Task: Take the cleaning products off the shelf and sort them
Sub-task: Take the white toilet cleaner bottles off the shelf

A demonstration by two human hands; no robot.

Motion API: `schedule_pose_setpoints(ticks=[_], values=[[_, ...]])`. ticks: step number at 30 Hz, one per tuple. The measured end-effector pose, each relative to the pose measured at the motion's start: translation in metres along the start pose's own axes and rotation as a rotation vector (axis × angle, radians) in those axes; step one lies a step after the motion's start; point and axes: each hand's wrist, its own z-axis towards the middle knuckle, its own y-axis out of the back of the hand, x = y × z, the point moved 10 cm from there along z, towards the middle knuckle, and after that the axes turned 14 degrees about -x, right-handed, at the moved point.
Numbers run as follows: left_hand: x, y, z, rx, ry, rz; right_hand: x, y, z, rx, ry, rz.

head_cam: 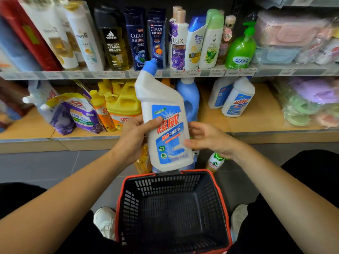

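Two hands: both were raised in front of the lower shelf [256, 116], over the basket [207, 191].
Left hand [134, 136]: it gripped the toilet-cleaner bottle [161, 94] round its middle, thumb across the label and fingers curled behind.
Right hand [207, 138]: its fingers were loose and spread just beside the bottle's right edge. Whether they touched it could not be told.
Bottle: it was held in the air and tilted, its blue cap [151, 66] pointing far and left, its base just above the basket's far rim.
Basket: it stood on the floor, near, between the person's shoes.
Handling: probably stiff, smooth plastic, and heavy low down if full. The flat-sided middle looked the surest hold; the angled neck looked a poorer one.
Slip risk: the glossy label might slide under one hand, so a second hand under the base would likely help.
Shelf stock: matching white bottles [236, 99] stood to the right, and yellow jugs [122, 105] to the left.
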Motion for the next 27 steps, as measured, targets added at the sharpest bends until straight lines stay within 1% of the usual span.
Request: schedule_pose_setpoints(ticks=[2,5,6,10,12,15,17,19,20,22,24,25,26,27], values=[[-0.002,0.007,0.004,-0.031,0.01,-0.038,-0.013,-0.016,0.0,-0.01,0.001,-0.002],[-0.004,0.013,0.007,-0.034,0.025,-0.128,-0.018,-0.027,0.003,-0.141,0.032,0.183],[-0.005,0.013,0.008,-0.028,0.024,-0.152,-0.02,-0.03,0.003,-0.16,0.043,0.236],[-0.01,0.013,0.012,0.011,-0.01,-0.159,-0.019,-0.034,0.004,-0.237,0.115,0.31],[-0.016,0.012,0.015,0.029,-0.056,-0.103,-0.015,-0.027,0.002,-0.301,0.153,0.338],[-0.022,0.03,0.025,-0.067,-0.122,-0.019,-0.001,-0.006,-0.002,-0.449,0.241,0.283],[-0.013,0.043,0.029,-0.15,-0.072,0.031,0.013,0.013,-0.006,-0.551,0.312,0.215],[-0.002,0.052,0.03,-0.225,-0.031,0.156,0.031,0.027,-0.011,-0.602,0.391,0.156],[0.0,0.055,0.03,-0.264,-0.052,0.24,0.041,0.032,-0.015,-0.623,0.436,0.122],[-0.01,0.057,0.029,-0.324,-0.213,0.402,0.062,0.038,-0.022,-0.656,0.52,0.051],[-0.035,0.049,0.021,-0.328,-0.468,0.535,0.075,0.04,-0.028,-0.665,0.569,-0.021],[-0.047,0.041,0.015,-0.294,-0.602,0.603,0.079,0.041,-0.03,-0.665,0.575,-0.053],[-0.057,0.028,0.009,-0.227,-0.726,0.68,0.081,0.039,-0.031,-0.659,0.574,-0.087],[-0.061,0.014,0.003,-0.127,-0.835,0.762,0.081,0.036,-0.032,-0.645,0.576,-0.131]])
